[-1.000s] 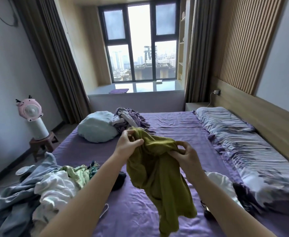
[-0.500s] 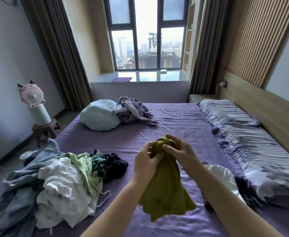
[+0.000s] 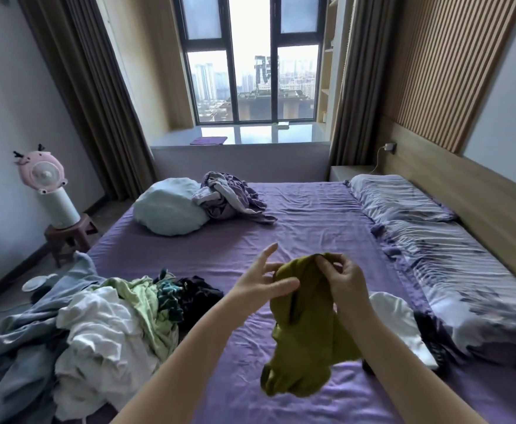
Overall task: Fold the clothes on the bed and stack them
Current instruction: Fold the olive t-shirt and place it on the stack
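An olive-green garment [image 3: 305, 335] hangs bunched above the purple bed [image 3: 311, 215]. My right hand [image 3: 345, 280] pinches its top edge with curled fingers. My left hand [image 3: 261, 281] is beside it with fingers spread; its thumb touches the cloth's upper left side. A heap of unfolded clothes [image 3: 104, 322], white, pale green, dark and blue-grey, lies at the bed's left front. A white garment [image 3: 400, 322] lies flat to the right, partly behind my right arm.
A light blue bundle [image 3: 168, 206] and crumpled purple cloth [image 3: 229, 197] sit at the bed's far side. Striped pillows [image 3: 452, 252] line the right by the wooden headboard. A pink fan [image 3: 44, 175] stands on a stool left of the bed.
My left hand has let go of the green garment's top and spread its fingers. The right hand keeps its pinch. The view has tilted down slightly.
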`<state>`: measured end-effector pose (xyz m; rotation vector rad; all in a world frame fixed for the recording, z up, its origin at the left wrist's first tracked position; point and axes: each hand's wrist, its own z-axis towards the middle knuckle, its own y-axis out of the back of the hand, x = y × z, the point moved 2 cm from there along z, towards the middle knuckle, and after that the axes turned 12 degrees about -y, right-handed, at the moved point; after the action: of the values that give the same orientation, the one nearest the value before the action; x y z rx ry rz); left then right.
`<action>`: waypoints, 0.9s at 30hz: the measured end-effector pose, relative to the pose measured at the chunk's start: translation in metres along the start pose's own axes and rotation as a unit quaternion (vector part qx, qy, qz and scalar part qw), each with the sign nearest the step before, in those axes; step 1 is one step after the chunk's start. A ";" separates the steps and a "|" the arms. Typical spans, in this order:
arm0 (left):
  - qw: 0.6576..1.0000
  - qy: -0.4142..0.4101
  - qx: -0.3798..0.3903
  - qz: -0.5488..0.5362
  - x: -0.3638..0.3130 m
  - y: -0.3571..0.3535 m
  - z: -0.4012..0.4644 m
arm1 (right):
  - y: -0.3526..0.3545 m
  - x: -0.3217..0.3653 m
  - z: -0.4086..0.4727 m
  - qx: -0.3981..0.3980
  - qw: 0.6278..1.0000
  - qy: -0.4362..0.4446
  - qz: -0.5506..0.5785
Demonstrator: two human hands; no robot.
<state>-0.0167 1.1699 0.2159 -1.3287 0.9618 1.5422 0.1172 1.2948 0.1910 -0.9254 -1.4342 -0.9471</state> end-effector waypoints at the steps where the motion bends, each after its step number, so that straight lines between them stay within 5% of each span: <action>1: 1.000 -0.003 0.018 0.000 0.006 -0.005 -0.004 | 0.000 0.001 0.006 -0.008 1.000 -0.026 0.011; 6: 0.972 -0.077 -0.048 0.216 0.016 -0.019 0.003 | 0.008 0.009 0.018 -0.017 0.997 -0.032 -0.072; 10: 0.989 -0.072 -0.068 0.113 0.004 -0.007 0.013 | 0.034 0.027 0.013 -0.007 0.983 0.030 -0.182; 16: 0.993 0.036 -0.059 -0.096 -0.007 -0.009 0.021 | 0.049 0.046 0.005 0.072 0.984 0.016 -0.163; 19: 0.990 0.068 -0.080 -0.091 -0.008 -0.011 0.025 | 0.046 0.049 0.001 0.210 0.970 -0.018 -0.119; 21: 0.992 0.068 -0.086 -0.062 -0.010 -0.009 0.028 | 0.044 0.046 0.000 0.282 0.934 -0.016 -0.218; 23: 0.995 0.047 -0.081 -0.016 -0.015 -0.003 0.029 | 0.043 0.044 0.002 0.253 0.920 0.032 -0.298; 27: 0.998 0.008 -0.001 0.061 -0.027 0.009 0.025 | 0.040 0.053 0.002 0.236 0.967 0.012 -0.094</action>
<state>-0.0314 1.1872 0.2460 -1.3056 1.0677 1.6272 0.1506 1.3132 0.2454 -0.4289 -1.6509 -0.7010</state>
